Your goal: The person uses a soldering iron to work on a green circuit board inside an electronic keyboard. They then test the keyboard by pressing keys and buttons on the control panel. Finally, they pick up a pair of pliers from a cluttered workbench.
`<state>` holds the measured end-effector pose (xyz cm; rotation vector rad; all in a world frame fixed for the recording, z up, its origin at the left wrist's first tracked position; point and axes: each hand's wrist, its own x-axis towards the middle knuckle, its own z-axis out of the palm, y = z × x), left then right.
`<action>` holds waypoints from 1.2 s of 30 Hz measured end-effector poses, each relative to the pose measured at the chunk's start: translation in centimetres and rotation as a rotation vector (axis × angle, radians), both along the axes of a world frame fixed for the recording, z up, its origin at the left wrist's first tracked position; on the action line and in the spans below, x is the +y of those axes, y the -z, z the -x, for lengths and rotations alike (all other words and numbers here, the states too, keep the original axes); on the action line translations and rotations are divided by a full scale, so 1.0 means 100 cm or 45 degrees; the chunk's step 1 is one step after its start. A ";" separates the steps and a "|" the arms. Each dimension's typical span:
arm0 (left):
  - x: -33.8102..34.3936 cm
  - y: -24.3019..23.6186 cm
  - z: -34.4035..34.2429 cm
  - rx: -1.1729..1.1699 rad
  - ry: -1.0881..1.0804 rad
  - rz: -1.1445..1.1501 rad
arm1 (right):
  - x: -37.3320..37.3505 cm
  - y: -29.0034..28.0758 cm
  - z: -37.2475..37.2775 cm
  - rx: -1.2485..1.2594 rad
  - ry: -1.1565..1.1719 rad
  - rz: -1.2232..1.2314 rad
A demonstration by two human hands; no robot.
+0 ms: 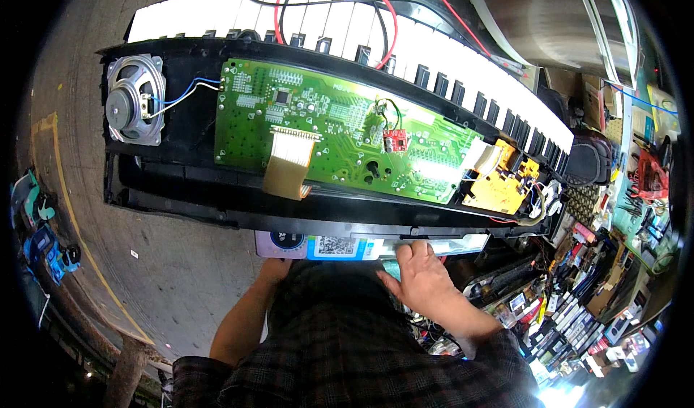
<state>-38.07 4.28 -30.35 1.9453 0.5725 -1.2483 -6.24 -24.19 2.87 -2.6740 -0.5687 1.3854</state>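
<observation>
An opened electronic keyboard lies across my view, its white keys [413,43] at the back. Its black casing [188,213] holds a round speaker [130,103], a green circuit board [329,162] with a small red module [396,140] and ribbon cable [288,166], and a yellow board [499,191]. Below its front edge is a flat panel [297,245] with printed labels. My left hand [275,272] reaches under that panel's left part, fingers hidden. My right hand [423,281] grips the panel's edge on the right with curled fingers, thumb lower down.
Red and black wires [394,17] run over the keys. A steel cabinet [549,10] stands at back right. Cluttered parts and small items [557,310] fill the lower right. A black bag [589,163] sits beside the keyboard. Blue scooters [43,252] stand at far left on the pavement [144,263].
</observation>
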 end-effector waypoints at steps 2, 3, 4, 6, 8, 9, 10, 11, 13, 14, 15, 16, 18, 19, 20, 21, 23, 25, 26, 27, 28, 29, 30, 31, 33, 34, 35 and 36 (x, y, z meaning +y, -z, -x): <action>-0.010 -0.005 -0.002 -0.364 0.290 -0.027 | 0.001 -0.001 0.000 0.003 0.002 0.007; -0.015 -0.009 -0.007 -0.288 0.248 -0.103 | 0.001 -0.001 0.000 0.002 0.008 0.014; -0.018 -0.016 -0.013 -0.213 0.207 -0.183 | 0.001 0.000 0.000 0.000 0.015 0.017; -0.009 -0.030 -0.025 -0.124 0.129 -0.244 | -0.001 0.002 0.003 -0.008 0.022 0.002; 0.006 -0.035 -0.029 -0.103 0.048 -0.199 | -0.003 0.003 0.003 -0.026 0.020 -0.013; 0.011 -0.032 -0.027 -0.076 0.071 -0.184 | -0.003 0.002 0.003 -0.033 0.015 -0.018; 0.015 -0.026 -0.023 -0.049 0.093 -0.171 | -0.003 0.002 0.003 -0.041 0.010 -0.023; 0.017 -0.021 -0.018 -0.022 0.116 -0.158 | -0.003 0.002 0.003 -0.048 0.004 -0.029; 0.016 -0.014 -0.017 -0.038 -0.032 -0.193 | -0.002 0.001 0.003 -0.055 0.002 -0.026; 0.014 -0.010 -0.016 -0.101 -0.134 -0.218 | -0.001 0.001 0.002 -0.044 0.002 -0.020; 0.012 -0.010 -0.020 -0.166 -0.232 -0.235 | -0.001 0.000 0.003 -0.033 0.005 -0.010; 0.007 -0.009 -0.025 -0.287 -0.357 -0.260 | -0.001 0.000 0.003 -0.032 0.004 -0.003; -0.003 -0.017 -0.039 -0.521 -0.534 -0.337 | -0.001 0.001 0.001 -0.017 0.015 -0.015; -0.012 -0.058 -0.090 -0.638 -0.572 -0.378 | -0.003 0.004 0.003 -0.012 0.036 -0.014; -0.012 -0.070 -0.104 -0.749 -0.571 -0.418 | -0.002 0.002 0.003 -0.006 0.045 -0.013; -0.013 -0.081 -0.118 -0.861 -0.572 -0.465 | -0.002 0.002 0.002 -0.001 0.047 -0.015; -0.011 -0.070 -0.115 -1.062 -0.499 -0.524 | -0.001 0.001 0.002 0.006 0.048 -0.012; -0.011 -0.070 -0.120 -1.225 -0.454 -0.563 | -0.001 0.001 0.003 0.018 0.051 0.002; -0.011 -0.069 -0.121 -1.183 -0.529 -0.502 | -0.001 0.002 0.003 0.013 0.046 0.002; -0.010 -0.068 -0.120 -1.140 -0.603 -0.444 | -0.002 0.002 0.003 0.010 0.043 0.001; -0.010 -0.063 -0.111 -0.973 -0.762 -0.311 | -0.002 0.002 0.003 0.008 0.037 -0.001; -0.008 -0.059 -0.101 -0.848 -0.777 -0.247 | -0.003 0.002 0.004 0.008 0.038 -0.009; -0.006 -0.053 -0.091 -0.718 -0.787 -0.186 | -0.003 0.002 0.003 0.006 0.040 -0.013; 0.000 -0.048 -0.079 -0.633 -0.659 -0.197 | -0.003 0.002 0.004 0.005 0.042 -0.019; 0.010 -0.040 -0.075 -0.738 -0.607 -0.179 | -0.004 0.003 0.005 -0.011 0.042 -0.035; 0.016 -0.045 -0.077 -0.707 -0.748 -0.071 | -0.005 0.005 0.006 -0.019 0.042 -0.044; 0.021 -0.049 -0.079 -0.658 -0.984 0.068 | -0.005 0.005 0.006 -0.017 0.040 -0.042; 0.026 -0.067 -0.098 -0.581 -1.224 0.180 | -0.005 0.005 0.006 -0.016 0.045 -0.039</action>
